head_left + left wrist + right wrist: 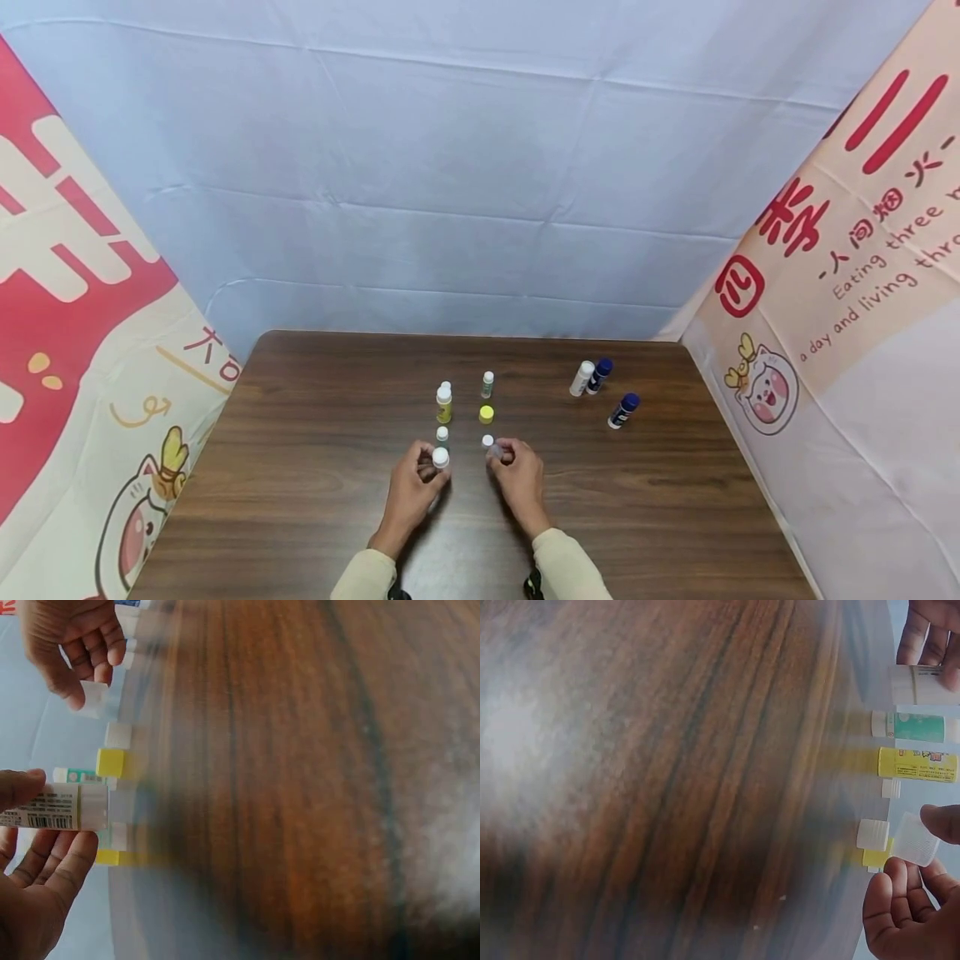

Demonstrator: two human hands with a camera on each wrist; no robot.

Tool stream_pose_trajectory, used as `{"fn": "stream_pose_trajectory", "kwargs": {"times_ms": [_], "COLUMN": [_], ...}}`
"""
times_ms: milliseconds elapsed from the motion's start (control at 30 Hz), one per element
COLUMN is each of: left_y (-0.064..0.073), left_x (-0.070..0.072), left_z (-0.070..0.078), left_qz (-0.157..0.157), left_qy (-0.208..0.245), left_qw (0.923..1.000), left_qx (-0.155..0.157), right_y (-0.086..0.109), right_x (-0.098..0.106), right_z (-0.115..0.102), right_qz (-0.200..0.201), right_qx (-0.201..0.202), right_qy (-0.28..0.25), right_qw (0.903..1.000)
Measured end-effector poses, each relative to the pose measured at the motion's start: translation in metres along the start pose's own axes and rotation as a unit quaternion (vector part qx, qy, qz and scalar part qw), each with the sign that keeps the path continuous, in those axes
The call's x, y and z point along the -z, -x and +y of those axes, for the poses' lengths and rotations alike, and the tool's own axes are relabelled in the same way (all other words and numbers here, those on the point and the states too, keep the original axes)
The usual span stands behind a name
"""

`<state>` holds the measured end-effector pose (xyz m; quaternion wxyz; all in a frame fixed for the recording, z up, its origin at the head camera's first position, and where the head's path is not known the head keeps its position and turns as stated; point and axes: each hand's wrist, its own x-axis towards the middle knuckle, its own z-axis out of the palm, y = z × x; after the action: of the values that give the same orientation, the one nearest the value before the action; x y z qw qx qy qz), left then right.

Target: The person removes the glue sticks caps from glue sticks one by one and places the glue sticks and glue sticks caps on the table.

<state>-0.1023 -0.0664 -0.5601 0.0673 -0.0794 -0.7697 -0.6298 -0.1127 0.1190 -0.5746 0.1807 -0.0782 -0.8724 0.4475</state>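
Note:
My left hand (408,492) grips a white glue stick (56,806), held upright, its printed label and barcode showing in the left wrist view. Between thumb and fingers of my right hand (521,482) is a translucent white cap (915,840) with a ribbed side. Just beyond the right fingertips a small white cap (873,834) sits on the table, with a yellow cap (487,414) farther back. A green-labelled glue stick (919,727) stands right behind the held stick. Beyond it is a yellow glue stick (444,407).
Another small green-labelled glue stick (487,385) stands behind the yellow cap. A white top (446,385) peeks out behind the yellow stick. To the right are a white glue stick (581,379) and two blue-capped ones (599,377). Cloth hangs around the brown wooden table (300,433).

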Motion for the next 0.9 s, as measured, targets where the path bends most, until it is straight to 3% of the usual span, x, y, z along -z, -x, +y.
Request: {"fn": "stream_pose_trajectory", "kwargs": {"times_ms": [100,233,533,900], "left_y": [-0.002,-0.002,-0.002,-0.002], "left_x": [-0.004,-0.004,-0.004,-0.006], "left_z": [-0.019,-0.028,-0.032,-0.034], "left_qz": [0.005,0.001,-0.001,-0.007], "left_qy": [-0.005,-0.01,-0.017,-0.026], "left_qw": [1.0,0.9999,0.9998,0.9996], "left_qx": [0.005,0.009,0.009,0.01], "right_y": [0.0,0.001,0.001,0.001], "right_x": [-0.001,-0.001,-0.001,-0.006], "right_z": [0.0,0.0,-0.002,0.002], "right_qz": [-0.004,-0.004,-0.016,-0.028], "right_qx": [-0.001,0.002,-0.017,-0.011], "right_qy": [0.003,0.008,0.024,0.042], "right_qw": [1.0,1.0,0.9994,0.9987]}}
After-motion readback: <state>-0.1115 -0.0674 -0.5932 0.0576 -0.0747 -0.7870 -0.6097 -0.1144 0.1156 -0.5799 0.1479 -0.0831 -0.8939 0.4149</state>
